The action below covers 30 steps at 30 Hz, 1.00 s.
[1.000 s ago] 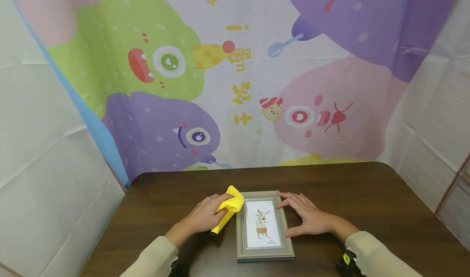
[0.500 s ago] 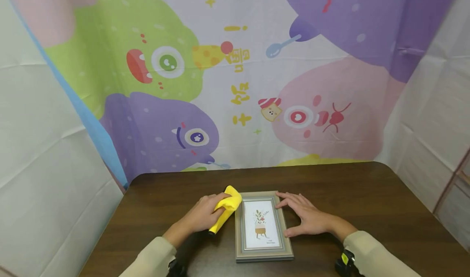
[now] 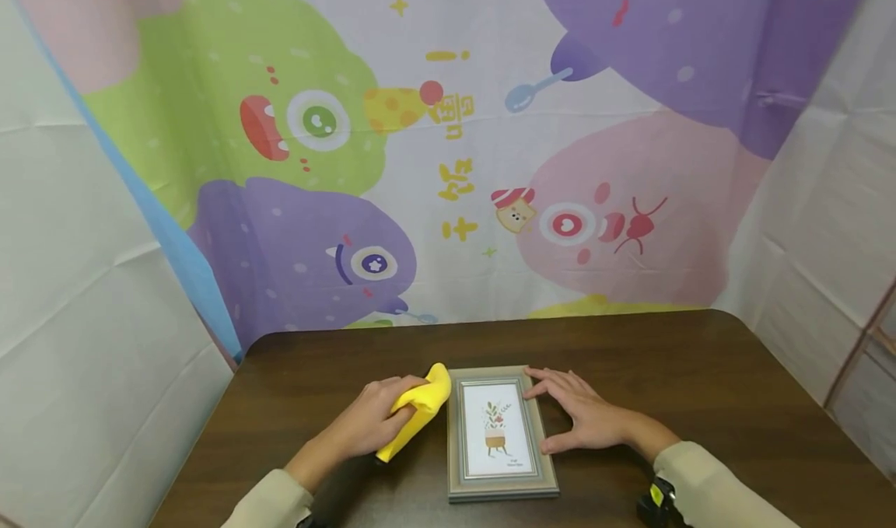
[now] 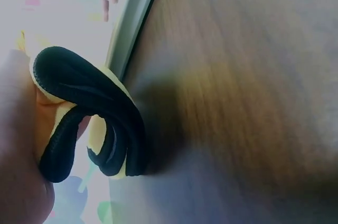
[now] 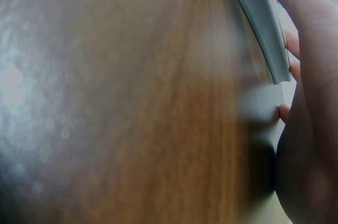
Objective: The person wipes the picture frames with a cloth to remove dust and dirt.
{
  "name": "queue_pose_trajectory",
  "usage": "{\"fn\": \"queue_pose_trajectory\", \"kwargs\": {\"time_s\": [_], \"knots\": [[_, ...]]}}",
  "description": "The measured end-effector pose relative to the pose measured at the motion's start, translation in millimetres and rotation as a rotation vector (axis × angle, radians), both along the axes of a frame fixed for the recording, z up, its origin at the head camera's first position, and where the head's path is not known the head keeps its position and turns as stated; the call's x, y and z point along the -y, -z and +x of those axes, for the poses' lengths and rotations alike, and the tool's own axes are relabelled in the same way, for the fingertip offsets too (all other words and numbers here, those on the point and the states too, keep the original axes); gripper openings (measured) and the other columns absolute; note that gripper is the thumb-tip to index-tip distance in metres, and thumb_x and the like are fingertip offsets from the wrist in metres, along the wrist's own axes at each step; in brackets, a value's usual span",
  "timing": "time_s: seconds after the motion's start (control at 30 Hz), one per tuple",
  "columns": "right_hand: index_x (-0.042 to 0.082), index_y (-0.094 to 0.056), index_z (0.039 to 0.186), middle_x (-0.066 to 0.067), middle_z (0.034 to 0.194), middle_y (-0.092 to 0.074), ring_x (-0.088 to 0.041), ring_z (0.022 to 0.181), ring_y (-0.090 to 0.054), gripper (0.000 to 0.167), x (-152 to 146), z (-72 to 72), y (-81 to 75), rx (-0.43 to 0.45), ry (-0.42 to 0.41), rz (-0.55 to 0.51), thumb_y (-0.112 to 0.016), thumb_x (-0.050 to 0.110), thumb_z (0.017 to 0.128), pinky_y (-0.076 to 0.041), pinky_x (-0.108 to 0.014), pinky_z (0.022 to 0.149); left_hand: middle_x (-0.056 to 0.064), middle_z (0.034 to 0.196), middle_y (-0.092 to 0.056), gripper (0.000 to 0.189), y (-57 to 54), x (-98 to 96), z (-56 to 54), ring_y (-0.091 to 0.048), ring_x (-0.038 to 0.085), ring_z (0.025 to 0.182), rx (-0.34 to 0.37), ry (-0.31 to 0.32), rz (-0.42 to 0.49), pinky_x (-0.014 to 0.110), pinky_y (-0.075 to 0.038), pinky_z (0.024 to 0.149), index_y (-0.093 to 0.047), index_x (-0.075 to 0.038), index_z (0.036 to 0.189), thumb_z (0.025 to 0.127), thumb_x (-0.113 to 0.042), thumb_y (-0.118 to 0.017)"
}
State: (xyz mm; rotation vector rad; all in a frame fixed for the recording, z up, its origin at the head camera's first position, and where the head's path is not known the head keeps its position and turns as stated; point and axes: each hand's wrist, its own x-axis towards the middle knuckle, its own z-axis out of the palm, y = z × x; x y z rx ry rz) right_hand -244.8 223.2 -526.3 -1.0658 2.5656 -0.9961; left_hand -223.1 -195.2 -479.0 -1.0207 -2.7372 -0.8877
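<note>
A picture frame (image 3: 458,435) lies flat on the dark wooden table, its print a potted plant on white. To its left, my left hand (image 3: 371,417) grips a folded yellow cloth (image 3: 413,427) between thumb and fingers. The left wrist view shows the dark-edged folds of the cloth (image 4: 95,94) close up, near the side of the frame (image 4: 132,28). My right hand (image 3: 588,415) rests against the frame's right edge, fingers spread toward the upper corner and thumb lower down. In the right wrist view, that hand (image 5: 317,71) lies along the frame's side (image 5: 261,23).
The brown table (image 3: 672,357) has rounded far corners. Behind it hangs a cloth backdrop (image 3: 476,279) with cartoon monsters. Pale sheets (image 3: 84,279) stand at the left and right. A dark device (image 3: 658,505) is at the right wrist.
My left hand has drawn the yellow cloth left and slightly toward me, off the frame's left edge. The right hand and the frame stay about where they were.
</note>
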Motion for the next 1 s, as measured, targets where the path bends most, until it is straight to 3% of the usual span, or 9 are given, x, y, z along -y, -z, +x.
{"fn": "queue_pose_trajectory", "kwargs": {"time_s": [0.27,0.5,0.8,1.0], "knots": [[0.022,-0.058,0.153,-0.02,0.185,-0.03,-0.06,0.168,-0.024,0.072,1,0.8,-1.0,0.008,0.007,0.0,-0.091,0.045,0.093,-0.003,-0.093,0.124,0.005,0.107,-0.08,0.032,-0.8,5.4,16.1,-0.054,-0.004,0.081,-0.062,0.051,0.044,0.021,-0.05,0.07,-0.074,-0.009,0.134,0.103,-0.003,-0.067],[0.022,-0.058,0.152,-0.02,0.185,-0.031,-0.059,0.168,-0.025,0.072,1,0.8,-0.4,0.0,0.01,0.004,-0.091,0.045,0.092,-0.004,-0.093,0.124,0.005,0.113,-0.081,0.032,-3.2,5.7,31.6,-0.056,-0.004,0.087,-0.062,0.109,0.045,0.021,-0.054,0.074,-0.074,-0.011,0.133,0.103,-0.004,-0.068],[0.024,-0.058,0.152,-0.018,0.185,-0.031,-0.059,0.168,-0.026,0.071,0,1.2,-0.4,0.001,0.014,0.009,-0.091,0.046,0.093,-0.004,-0.093,0.124,0.002,0.121,-0.081,0.039,-2.7,-1.7,44.4,-0.072,0.006,0.101,-0.202,0.204,0.091,0.029,-0.064,0.086,-0.074,-0.014,0.129,0.094,0.003,-0.072],[0.025,-0.058,0.152,-0.018,0.185,-0.031,-0.058,0.168,-0.026,0.071,0,0.8,0.0,-0.005,0.013,0.012,-0.091,0.046,0.093,-0.005,-0.093,0.124,0.001,0.124,-0.079,0.044,-4.1,-3.9,55.0,-0.071,0.004,0.103,-0.179,0.254,0.089,0.024,-0.063,0.088,-0.074,-0.015,0.131,0.091,0.003,-0.074]]}}
